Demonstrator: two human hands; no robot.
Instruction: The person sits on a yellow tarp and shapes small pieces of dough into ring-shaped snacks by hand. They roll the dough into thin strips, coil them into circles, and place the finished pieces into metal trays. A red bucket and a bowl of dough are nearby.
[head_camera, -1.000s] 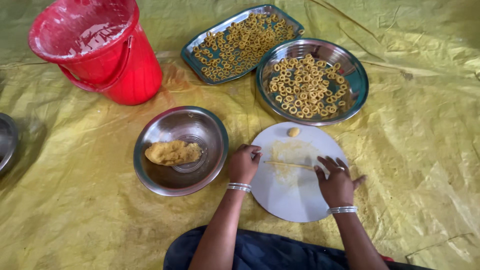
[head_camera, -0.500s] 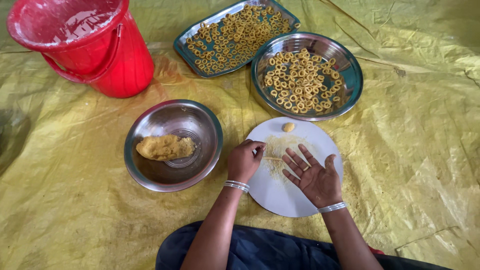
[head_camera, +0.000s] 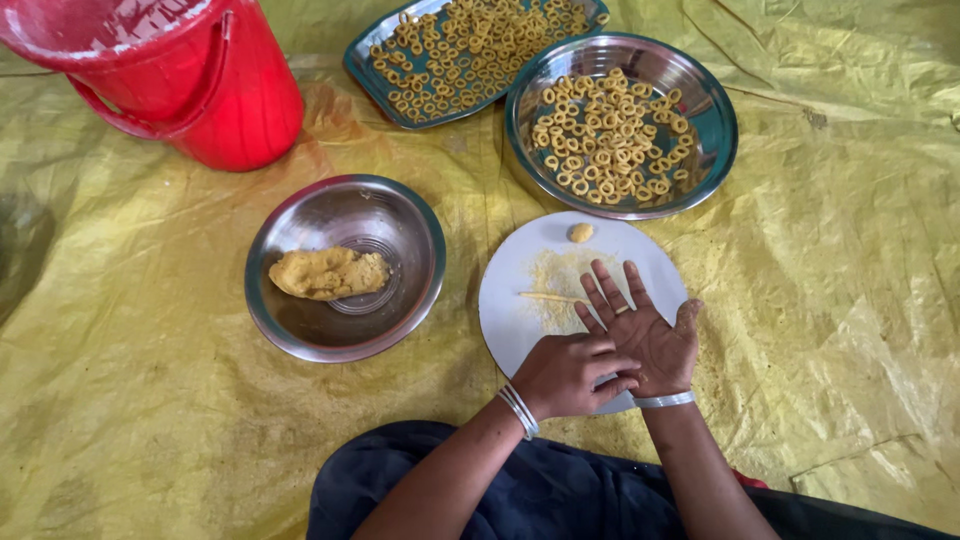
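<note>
**Head view: palms together over the white plate**

Head view shows the right hand (head_camera: 648, 335) palm up with fingers spread flat, grasping nothing, over the near edge of the white plate (head_camera: 510, 290). The left hand (head_camera: 572, 372) lies across its heel, fingers loosely curled and touching the right palm; whether dough sits between them cannot be told. A thin dough strip (head_camera: 548, 297) lies on the plate's floured middle, just beside the right fingertips, and a small dough ball (head_camera: 580, 232) sits at the plate's far edge. Left of the plate, a steel bowl (head_camera: 415, 225) holds a dough lump (head_camera: 328, 272).
</note>
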